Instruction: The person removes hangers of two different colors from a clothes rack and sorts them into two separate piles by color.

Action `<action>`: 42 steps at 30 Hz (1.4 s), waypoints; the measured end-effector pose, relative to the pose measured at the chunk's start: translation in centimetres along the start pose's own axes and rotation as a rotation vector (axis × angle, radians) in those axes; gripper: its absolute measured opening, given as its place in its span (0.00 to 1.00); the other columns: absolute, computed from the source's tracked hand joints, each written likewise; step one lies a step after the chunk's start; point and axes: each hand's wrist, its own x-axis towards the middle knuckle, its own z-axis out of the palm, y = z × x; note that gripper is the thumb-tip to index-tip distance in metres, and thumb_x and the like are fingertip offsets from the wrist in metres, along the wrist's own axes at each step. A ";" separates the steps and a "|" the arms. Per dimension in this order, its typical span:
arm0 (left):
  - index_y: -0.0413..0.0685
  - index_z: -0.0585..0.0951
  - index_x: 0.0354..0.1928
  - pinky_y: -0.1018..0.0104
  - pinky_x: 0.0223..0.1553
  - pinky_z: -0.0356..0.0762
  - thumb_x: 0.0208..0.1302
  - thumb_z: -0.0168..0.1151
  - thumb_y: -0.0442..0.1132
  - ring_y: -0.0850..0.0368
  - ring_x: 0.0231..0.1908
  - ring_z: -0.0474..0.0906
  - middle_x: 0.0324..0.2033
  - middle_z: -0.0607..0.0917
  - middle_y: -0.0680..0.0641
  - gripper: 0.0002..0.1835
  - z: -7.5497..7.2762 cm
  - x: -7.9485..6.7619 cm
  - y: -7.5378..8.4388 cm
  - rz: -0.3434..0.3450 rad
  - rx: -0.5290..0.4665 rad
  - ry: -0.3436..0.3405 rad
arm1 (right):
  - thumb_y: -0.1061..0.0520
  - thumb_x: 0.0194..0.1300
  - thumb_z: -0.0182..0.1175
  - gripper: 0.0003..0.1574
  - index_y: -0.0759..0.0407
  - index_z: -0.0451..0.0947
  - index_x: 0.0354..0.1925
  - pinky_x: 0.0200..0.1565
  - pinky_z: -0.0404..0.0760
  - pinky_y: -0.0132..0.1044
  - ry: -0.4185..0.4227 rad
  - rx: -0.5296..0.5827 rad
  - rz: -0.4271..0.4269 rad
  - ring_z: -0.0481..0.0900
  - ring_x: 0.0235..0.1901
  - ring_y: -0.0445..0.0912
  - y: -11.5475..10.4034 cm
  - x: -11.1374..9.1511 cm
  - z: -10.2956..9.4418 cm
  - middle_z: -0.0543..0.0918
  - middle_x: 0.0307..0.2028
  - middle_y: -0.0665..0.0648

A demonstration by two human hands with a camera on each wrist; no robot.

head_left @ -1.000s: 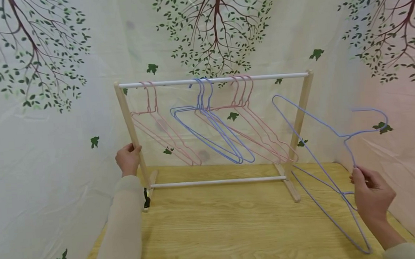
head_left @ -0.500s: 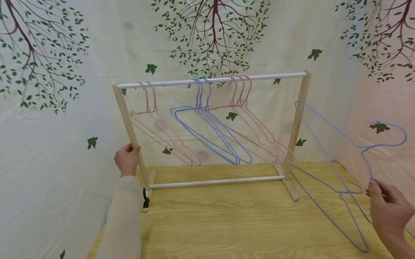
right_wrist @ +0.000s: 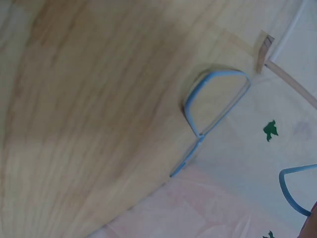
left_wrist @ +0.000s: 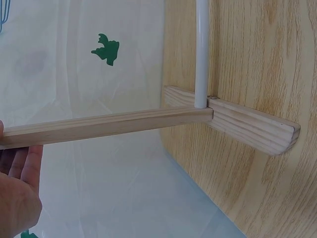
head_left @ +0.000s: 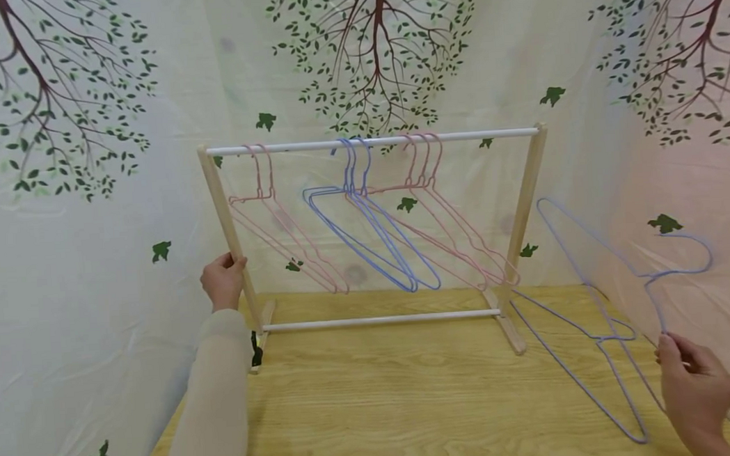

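My left hand (head_left: 222, 282) grips the left wooden upright (head_left: 223, 212) of a small clothes rack; the left wrist view shows its fingers (left_wrist: 32, 166) behind that post (left_wrist: 109, 126). At the far right, my right hand (head_left: 698, 389) pinches a blue wire hanger (head_left: 649, 276) by its wire, thumb against fingers, with the hook pointing up. A second blue hanger (head_left: 600, 340) lies on the table beneath it. In the right wrist view the table hanger (right_wrist: 199, 135) shows whole, while only part of the held hanger (right_wrist: 283, 186) appears at the edge.
From the rack's white top rod (head_left: 491, 134) hang two pink hangers (head_left: 272, 192) at left, several blue hangers (head_left: 348, 187) mid-rod, and pink hangers (head_left: 432, 182) to their right. A white lower rod (head_left: 383, 320) joins the feet. Leaf-patterned cloth (head_left: 123, 271) surrounds the wooden table (head_left: 382, 408).
My right hand has moved right and down with the blue hanger, away from the rack, uncovering the hook of the hanger on the table. My left hand has stayed on the upright.
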 end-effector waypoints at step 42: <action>0.37 0.82 0.57 0.52 0.56 0.74 0.70 0.62 0.39 0.42 0.51 0.79 0.51 0.85 0.36 0.18 0.4 0.4 -0.2 0.012 0.011 0.005 | 0.47 0.74 0.49 0.28 0.69 0.79 0.54 0.38 0.71 0.50 -0.552 -0.565 0.212 0.79 0.45 0.66 6.0 -2.6 3.9 0.84 0.47 0.70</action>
